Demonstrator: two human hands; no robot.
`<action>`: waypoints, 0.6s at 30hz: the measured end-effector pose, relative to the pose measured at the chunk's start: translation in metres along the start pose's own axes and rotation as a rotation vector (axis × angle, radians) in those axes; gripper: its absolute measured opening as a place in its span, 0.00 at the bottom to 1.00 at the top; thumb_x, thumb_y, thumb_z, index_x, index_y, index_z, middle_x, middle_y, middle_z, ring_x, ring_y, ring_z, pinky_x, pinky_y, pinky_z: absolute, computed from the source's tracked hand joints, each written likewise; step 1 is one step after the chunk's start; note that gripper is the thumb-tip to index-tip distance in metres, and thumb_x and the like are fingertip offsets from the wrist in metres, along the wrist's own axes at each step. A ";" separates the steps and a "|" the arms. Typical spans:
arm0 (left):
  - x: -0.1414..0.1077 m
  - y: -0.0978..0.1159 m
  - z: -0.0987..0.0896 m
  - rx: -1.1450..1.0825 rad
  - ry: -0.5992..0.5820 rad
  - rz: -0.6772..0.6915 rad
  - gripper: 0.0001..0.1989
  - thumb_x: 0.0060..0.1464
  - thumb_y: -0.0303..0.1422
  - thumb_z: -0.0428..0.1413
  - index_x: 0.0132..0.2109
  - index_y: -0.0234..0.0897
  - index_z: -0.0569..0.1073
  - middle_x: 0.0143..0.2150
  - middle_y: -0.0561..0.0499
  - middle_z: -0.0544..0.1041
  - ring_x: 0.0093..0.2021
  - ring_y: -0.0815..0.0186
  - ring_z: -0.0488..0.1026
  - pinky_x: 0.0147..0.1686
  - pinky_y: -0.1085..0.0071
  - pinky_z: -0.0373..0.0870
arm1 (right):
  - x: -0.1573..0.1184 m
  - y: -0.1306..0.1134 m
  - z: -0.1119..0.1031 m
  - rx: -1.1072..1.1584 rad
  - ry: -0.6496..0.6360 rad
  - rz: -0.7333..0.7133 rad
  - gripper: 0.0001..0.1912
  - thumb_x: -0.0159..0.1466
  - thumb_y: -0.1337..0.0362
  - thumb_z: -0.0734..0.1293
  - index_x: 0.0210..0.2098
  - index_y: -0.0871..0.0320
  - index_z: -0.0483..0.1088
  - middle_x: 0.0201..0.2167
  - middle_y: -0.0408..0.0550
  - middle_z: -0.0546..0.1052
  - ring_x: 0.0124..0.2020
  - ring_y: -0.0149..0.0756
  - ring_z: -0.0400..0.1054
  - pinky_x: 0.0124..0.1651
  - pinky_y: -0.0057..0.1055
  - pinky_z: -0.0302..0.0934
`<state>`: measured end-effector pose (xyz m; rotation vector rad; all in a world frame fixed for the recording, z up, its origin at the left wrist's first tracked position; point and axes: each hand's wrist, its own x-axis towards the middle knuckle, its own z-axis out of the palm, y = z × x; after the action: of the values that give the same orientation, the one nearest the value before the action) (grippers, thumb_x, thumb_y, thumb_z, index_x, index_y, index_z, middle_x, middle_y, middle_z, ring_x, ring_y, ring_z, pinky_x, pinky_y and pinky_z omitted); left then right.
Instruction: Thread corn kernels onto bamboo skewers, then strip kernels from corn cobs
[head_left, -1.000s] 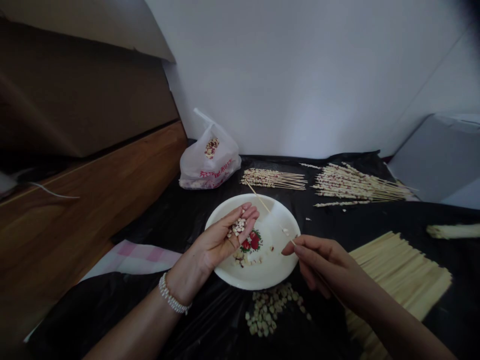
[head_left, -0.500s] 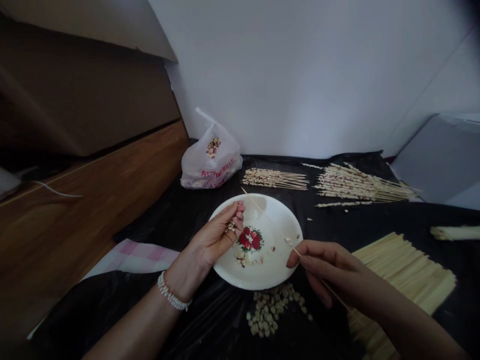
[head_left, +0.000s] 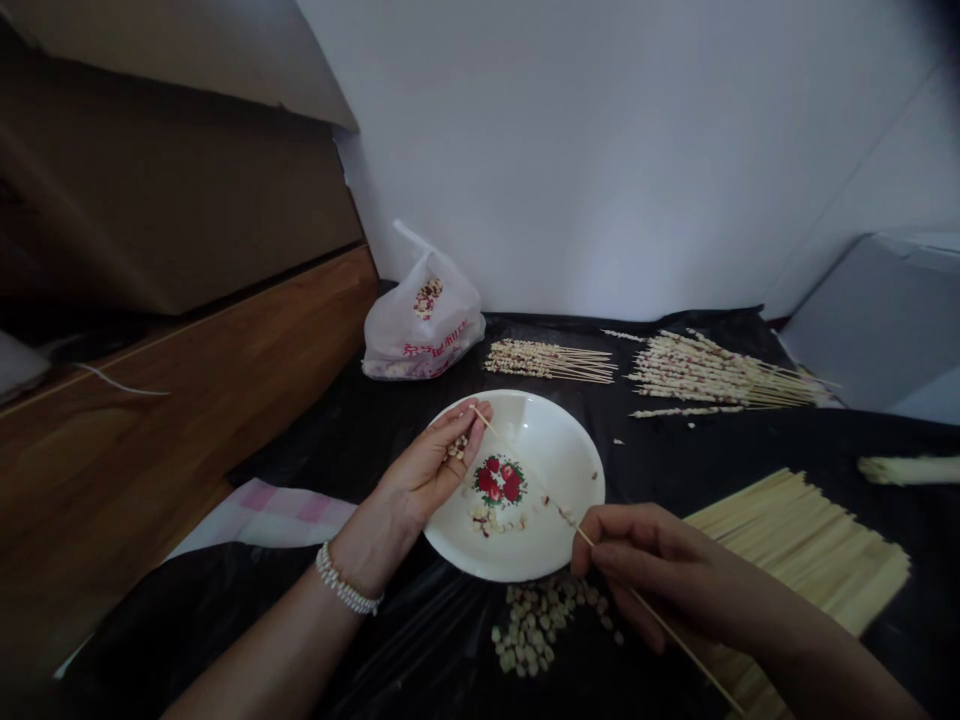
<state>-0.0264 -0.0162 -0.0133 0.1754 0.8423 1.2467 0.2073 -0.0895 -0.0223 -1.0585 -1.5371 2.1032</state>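
My left hand (head_left: 435,462) is over the left side of a white bowl (head_left: 559,420). Small cream-and-dark-red kernels (head_left: 456,447) lie in its curled palm, and its thumb and forefinger pinch together at a pale piece too small to make out well. Between the fingers of my right hand (head_left: 637,560) is a thin wooden skewer (head_left: 690,655), slanting across the bowl with its tip touching my left fingertips. A few pieces are threaded on the skewer (head_left: 562,512) just ahead of my right fingers. Loose kernels (head_left: 495,522) rest in the bowl by its strawberry print.
A plastic bag (head_left: 427,325) of kernels stands behind the bowl. Threaded skewers lie in a small bundle (head_left: 547,360) and a larger pile (head_left: 697,370). Bare sticks (head_left: 817,550) are at right, greenish pieces (head_left: 532,630) in front. A cardboard box (head_left: 165,190) rises at left.
The skewer's tip has come down and back from beyond my left hand to its fingertips. My right hand has shifted slightly downward with it.
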 end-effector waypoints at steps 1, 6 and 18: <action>-0.001 0.000 0.000 0.008 0.001 -0.002 0.12 0.56 0.15 0.52 0.45 0.28 0.73 0.41 0.43 0.78 0.37 0.68 0.79 0.36 0.79 0.78 | 0.001 0.001 0.000 0.004 -0.008 0.006 0.17 0.66 0.49 0.61 0.40 0.57 0.68 0.13 0.34 0.67 0.09 0.19 0.49 0.13 0.18 0.38; -0.003 -0.001 0.002 0.044 0.005 0.012 0.12 0.55 0.15 0.53 0.44 0.29 0.75 0.42 0.43 0.79 0.39 0.68 0.79 0.37 0.79 0.77 | 0.002 0.005 0.003 0.035 -0.016 0.016 0.17 0.66 0.49 0.62 0.40 0.57 0.68 0.13 0.34 0.67 0.10 0.21 0.53 0.12 0.17 0.39; -0.008 -0.001 0.008 0.075 0.001 0.018 0.09 0.57 0.16 0.52 0.37 0.27 0.76 0.40 0.43 0.78 0.37 0.69 0.79 0.37 0.80 0.77 | 0.004 0.008 0.001 0.082 -0.020 -0.012 0.16 0.67 0.51 0.62 0.40 0.58 0.68 0.13 0.34 0.68 0.09 0.19 0.51 0.11 0.17 0.39</action>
<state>-0.0212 -0.0214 -0.0048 0.2428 0.8904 1.2324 0.2049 -0.0910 -0.0313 -0.9994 -1.4491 2.1555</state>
